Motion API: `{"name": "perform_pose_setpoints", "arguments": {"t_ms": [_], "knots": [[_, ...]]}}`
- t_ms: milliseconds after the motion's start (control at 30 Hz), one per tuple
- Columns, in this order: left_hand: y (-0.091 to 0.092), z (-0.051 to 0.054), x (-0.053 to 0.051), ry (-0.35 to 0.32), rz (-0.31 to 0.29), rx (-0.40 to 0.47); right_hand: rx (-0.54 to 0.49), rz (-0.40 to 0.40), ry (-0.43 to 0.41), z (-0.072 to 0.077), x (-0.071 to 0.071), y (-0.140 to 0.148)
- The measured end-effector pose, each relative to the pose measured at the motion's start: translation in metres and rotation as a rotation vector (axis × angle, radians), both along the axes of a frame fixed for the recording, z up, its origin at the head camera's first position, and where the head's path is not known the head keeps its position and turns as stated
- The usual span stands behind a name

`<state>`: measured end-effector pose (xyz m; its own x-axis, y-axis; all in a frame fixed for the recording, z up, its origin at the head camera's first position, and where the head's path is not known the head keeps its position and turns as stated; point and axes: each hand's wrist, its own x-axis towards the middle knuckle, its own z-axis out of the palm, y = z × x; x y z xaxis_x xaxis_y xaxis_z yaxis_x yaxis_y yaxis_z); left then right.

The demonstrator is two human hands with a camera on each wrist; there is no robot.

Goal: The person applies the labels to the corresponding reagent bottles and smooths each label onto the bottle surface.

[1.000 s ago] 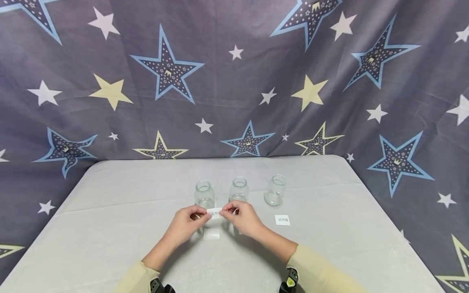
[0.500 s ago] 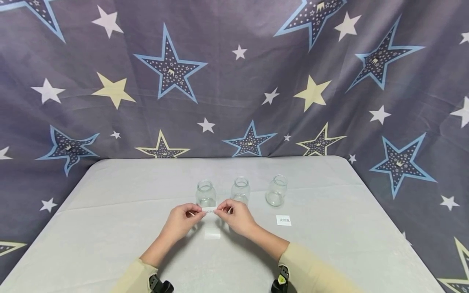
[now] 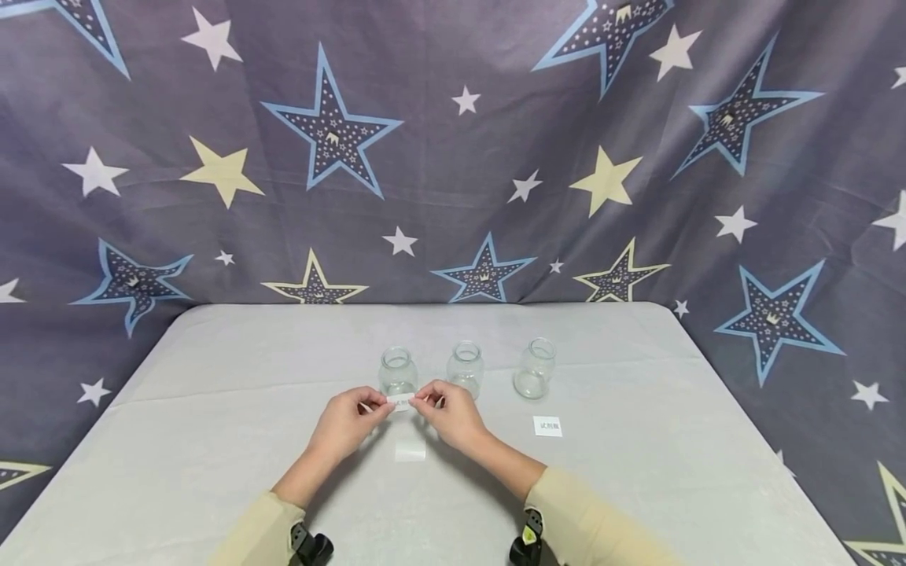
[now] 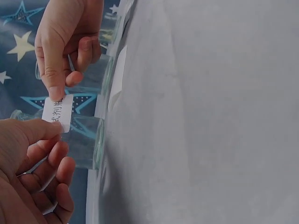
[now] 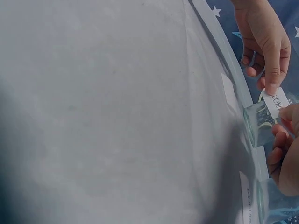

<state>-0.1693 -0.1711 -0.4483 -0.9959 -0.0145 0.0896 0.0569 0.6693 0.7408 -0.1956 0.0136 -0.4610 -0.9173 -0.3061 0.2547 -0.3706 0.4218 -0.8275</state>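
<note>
A small white label [image 3: 399,402] with printed characters is pinched at both ends, between thumb and fingers. My left hand [image 3: 348,424] has its left end and my right hand [image 3: 451,415] its right end. Just behind it stands the leftmost clear glass jar [image 3: 398,369], upright and without a lid. In the left wrist view the label [image 4: 60,114] overlaps the jar's side [image 4: 81,144]; I cannot tell whether they touch. The label's ends are partly covered by my thumbs.
Two more open glass jars stand in the row, a middle jar [image 3: 465,368] and a right jar [image 3: 534,369]. A printed label [image 3: 547,426] lies before the right one. A blank whitish slip [image 3: 410,450] lies on the grey tablecloth [image 3: 212,440]. A star-patterned curtain [image 3: 439,173] hangs behind.
Both hands have moved the label slightly left and forward, closer to the leftmost jar. It tilted so that its print was hard to read half a second ago; the print faces up again now.
</note>
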Motion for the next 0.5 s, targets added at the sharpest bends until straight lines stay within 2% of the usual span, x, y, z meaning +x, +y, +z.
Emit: {"name": "perform_pose_setpoints", "arguments": {"t_ms": [500], "knots": [[-0.0025,-0.0005,-0.0060,-0.005,0.019,-0.046,0.009,-0.044,0.033,-0.0097,-0.0067,-0.0065]]}}
